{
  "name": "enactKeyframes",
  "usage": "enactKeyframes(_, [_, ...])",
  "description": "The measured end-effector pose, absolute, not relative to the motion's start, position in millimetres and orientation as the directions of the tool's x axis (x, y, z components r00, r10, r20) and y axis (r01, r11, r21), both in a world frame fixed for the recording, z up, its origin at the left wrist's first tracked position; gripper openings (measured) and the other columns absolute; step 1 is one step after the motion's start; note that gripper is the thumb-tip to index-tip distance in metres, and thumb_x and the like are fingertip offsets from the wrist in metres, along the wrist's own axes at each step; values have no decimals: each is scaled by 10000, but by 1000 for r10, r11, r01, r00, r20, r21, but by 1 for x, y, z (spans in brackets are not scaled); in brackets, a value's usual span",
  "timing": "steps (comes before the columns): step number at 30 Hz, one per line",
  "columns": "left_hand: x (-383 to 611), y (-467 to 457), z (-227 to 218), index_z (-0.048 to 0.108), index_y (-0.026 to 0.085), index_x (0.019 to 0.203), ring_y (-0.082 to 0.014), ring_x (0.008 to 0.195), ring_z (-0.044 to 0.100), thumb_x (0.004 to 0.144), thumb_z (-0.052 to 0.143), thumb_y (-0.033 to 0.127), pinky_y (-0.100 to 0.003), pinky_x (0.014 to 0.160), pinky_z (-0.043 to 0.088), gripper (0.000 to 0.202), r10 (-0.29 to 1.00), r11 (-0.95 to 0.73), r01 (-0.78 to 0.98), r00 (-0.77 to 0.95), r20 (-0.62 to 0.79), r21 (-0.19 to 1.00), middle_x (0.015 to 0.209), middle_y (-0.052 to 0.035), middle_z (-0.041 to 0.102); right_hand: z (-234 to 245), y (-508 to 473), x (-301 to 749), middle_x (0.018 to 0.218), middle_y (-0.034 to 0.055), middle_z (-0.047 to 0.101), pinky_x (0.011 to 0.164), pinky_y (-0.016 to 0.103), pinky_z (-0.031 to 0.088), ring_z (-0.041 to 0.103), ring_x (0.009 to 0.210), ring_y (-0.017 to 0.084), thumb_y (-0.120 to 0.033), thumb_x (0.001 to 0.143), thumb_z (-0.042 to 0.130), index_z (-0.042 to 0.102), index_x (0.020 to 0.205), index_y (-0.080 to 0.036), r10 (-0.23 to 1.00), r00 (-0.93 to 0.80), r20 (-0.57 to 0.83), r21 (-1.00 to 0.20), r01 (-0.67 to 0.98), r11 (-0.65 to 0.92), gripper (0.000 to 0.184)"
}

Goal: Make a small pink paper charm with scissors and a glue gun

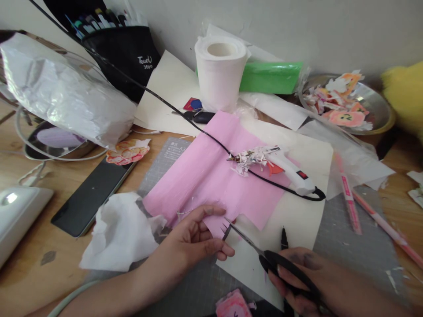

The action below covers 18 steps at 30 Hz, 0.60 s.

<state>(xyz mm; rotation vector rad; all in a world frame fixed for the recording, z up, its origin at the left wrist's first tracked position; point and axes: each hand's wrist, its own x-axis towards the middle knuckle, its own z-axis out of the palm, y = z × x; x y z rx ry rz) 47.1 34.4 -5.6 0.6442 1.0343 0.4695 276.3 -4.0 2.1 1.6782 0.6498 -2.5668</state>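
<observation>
A sheet of pink crepe paper (pixel 211 176) lies on a cream card over a grey cutting mat. My left hand (pixel 194 240) pinches its near edge, where short fringe strips are cut. My right hand (pixel 297 277) grips black-handled scissors (pixel 264 255), the blades pointing up-left with their tips at the fringe. A white hot glue gun (pixel 291 169) rests on the pink paper, scraps stuck at its nozzle, its black cord running away to the upper left.
Crumpled white tissue (pixel 119 233) lies left of my hand, beside a dark phone (pixel 89 193). A paper roll (pixel 220 70), green block (pixel 271 77) and marker case (pixel 128 53) stand at the back. A bowl of cut-outs (pixel 346 105) and pink pens (pixel 348 198) are at the right.
</observation>
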Motion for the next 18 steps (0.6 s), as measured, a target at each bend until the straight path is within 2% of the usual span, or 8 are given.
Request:
enactKeyframes(4, [47,35,-8,458,166,1131,-108,648,625,717,697,235,-211,656,469,483,643,715,-63,450,-620,696,693,-13,713,1,-5,277,517,-83,428,323,103,165,293,337,-8,-555,781,491,506,802,-179,195,-387,-901,-293,211,-933,378])
enactKeyframes(7, [46,34,-9,465,172,1133,-111,652,627,722,698,249,-212,654,468,479,649,708,-65,451,-612,703,697,-12,712,3,-3,276,475,-98,392,317,113,154,270,316,-4,-536,788,501,486,767,-182,196,-382,-903,-286,196,-938,355])
enactKeyframes(12, [45,33,-8,481,189,1124,-127,667,636,728,700,259,-231,669,471,458,654,698,-47,449,-609,715,709,-11,713,3,-2,276,398,-124,319,281,133,117,192,279,2,-600,733,548,446,707,-195,205,-416,-886,-306,192,-933,419])
enactKeyframes(18, [45,34,-12,478,191,1119,-114,658,636,736,696,238,-214,658,470,443,654,701,-73,461,-599,709,704,-4,713,-3,-8,285,466,-105,370,300,116,107,207,323,-6,-657,652,604,463,769,-190,247,-474,-845,-293,26,-956,502])
